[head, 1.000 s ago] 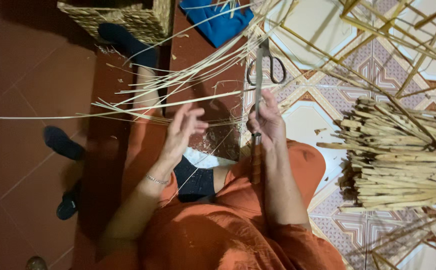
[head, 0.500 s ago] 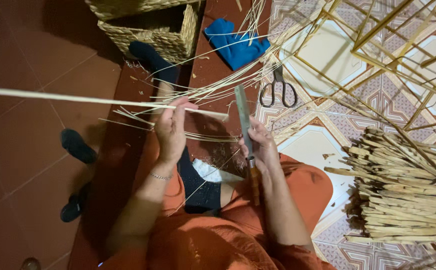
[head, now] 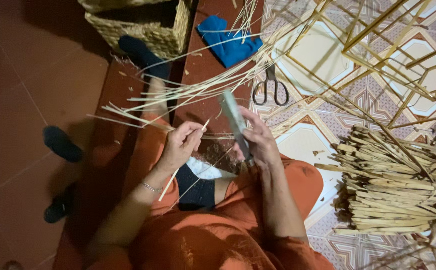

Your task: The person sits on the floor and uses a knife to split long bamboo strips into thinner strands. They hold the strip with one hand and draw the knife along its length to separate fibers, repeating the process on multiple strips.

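Note:
My left hand pinches a thin pale bamboo strip that slants down past my wrist toward my lap. My right hand grips the handle of a broad flat-bladed knife, its blade pointing up and away from me. The two hands sit close together above my knees, over orange trousers. A loose fan of long thin bamboo strips lies across my legs just beyond the hands.
Black scissors lie on the patterned tile floor ahead. A blue cloth and a woven basket are farther away. A thick bundle of split bamboo sticks lies at right. Dark slippers sit on the red floor at left.
The long strip stretched out to the left is gone; my left hand now holds a short strip lower down. The knife blade has tilted left and my right hand has shifted down the handle.

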